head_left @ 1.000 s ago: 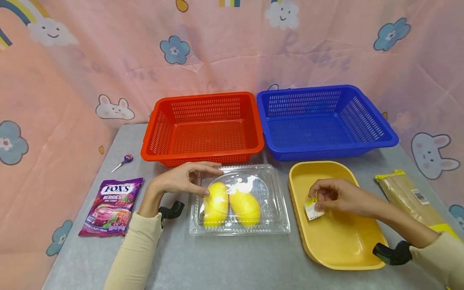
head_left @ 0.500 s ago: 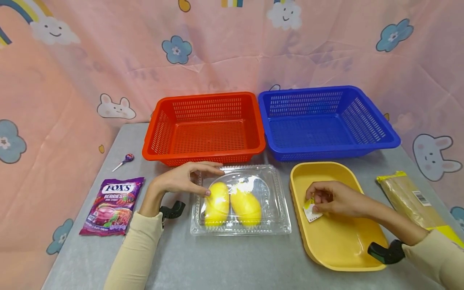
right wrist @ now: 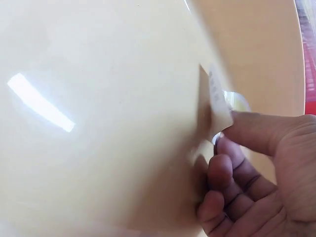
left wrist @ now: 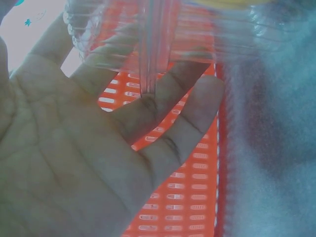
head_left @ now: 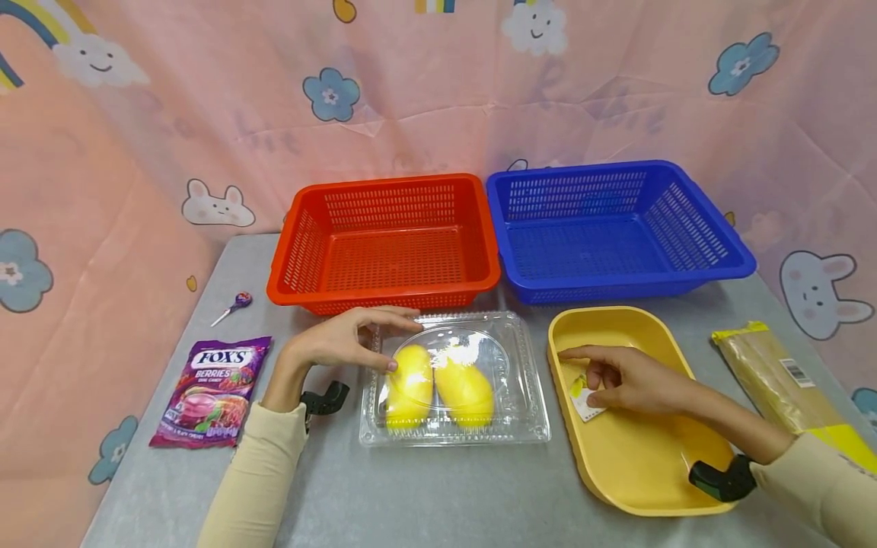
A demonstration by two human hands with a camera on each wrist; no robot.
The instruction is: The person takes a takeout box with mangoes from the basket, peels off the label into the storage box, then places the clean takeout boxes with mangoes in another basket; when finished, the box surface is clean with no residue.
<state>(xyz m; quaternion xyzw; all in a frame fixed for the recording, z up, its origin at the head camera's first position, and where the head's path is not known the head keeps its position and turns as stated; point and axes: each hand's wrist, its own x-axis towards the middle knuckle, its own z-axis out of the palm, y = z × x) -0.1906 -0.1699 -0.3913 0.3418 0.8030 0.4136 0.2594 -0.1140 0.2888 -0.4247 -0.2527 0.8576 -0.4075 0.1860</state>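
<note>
My left hand (head_left: pixel 345 339) rests at the back left corner of a clear plastic clamshell box (head_left: pixel 517 380). Its thumb touches the lid; the fingers stretch along the back edge, and the left wrist view shows them loosely spread. Two yellow mangoes (head_left: pixel 409 388) lie inside the box. Over the yellow tray (head_left: pixel 658 464), my right hand (head_left: pixel 633 380) pinches a small white-and-yellow paper tag (head_left: pixel 585 403) near the tray's left wall. The index finger reaches forward past the tag. In the right wrist view, the thumb lies on the tag (right wrist: pixel 219 106) with the other fingers curled below.
Behind stand a red basket (head_left: pixel 384 298) and a blue basket (head_left: pixel 630 285). A purple candy bag (head_left: pixel 208 396) and a lollipop (head_left: pixel 236 304) lie at the left. At the right edge lies a clear packet with yellow ends (head_left: pixel 781 380).
My right hand has moved slightly left and lowered the tag toward the tray's left wall. Its index finger has straightened away from the tag. My left hand has stayed in place.
</note>
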